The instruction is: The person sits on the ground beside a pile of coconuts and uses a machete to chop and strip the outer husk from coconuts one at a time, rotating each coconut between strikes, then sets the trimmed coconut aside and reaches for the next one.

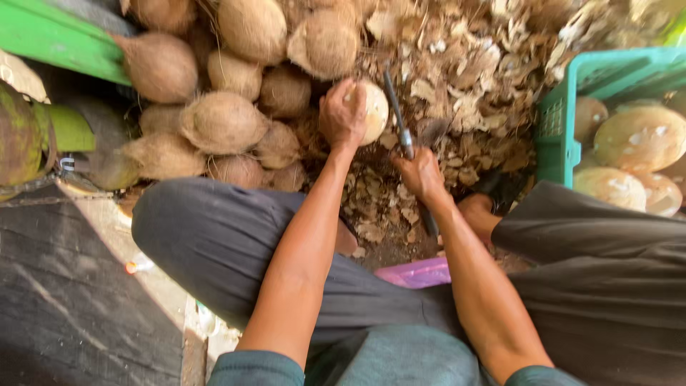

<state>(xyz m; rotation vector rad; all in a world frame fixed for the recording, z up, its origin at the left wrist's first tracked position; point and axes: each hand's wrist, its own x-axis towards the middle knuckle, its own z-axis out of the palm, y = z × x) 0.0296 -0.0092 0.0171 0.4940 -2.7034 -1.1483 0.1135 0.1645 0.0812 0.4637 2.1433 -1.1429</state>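
My left hand (pixel 341 114) grips a partly peeled pale coconut (pixel 373 109), holding it over the husk litter. My right hand (pixel 421 175) is closed round the handle of a long dark-bladed knife (pixel 397 111), whose blade points up and away beside the coconut's right side. Both forearms reach forward between my knees, which are covered in dark grey trousers.
A heap of brown unpeeled coconuts (pixel 229 93) lies at the upper left. A teal plastic crate (pixel 564 136) at the right holds peeled pale coconuts (pixel 639 139). Husk chips (pixel 471 78) cover the ground ahead. A pink container (pixel 418 273) sits between my legs; a green board (pixel 57 39) is top left.
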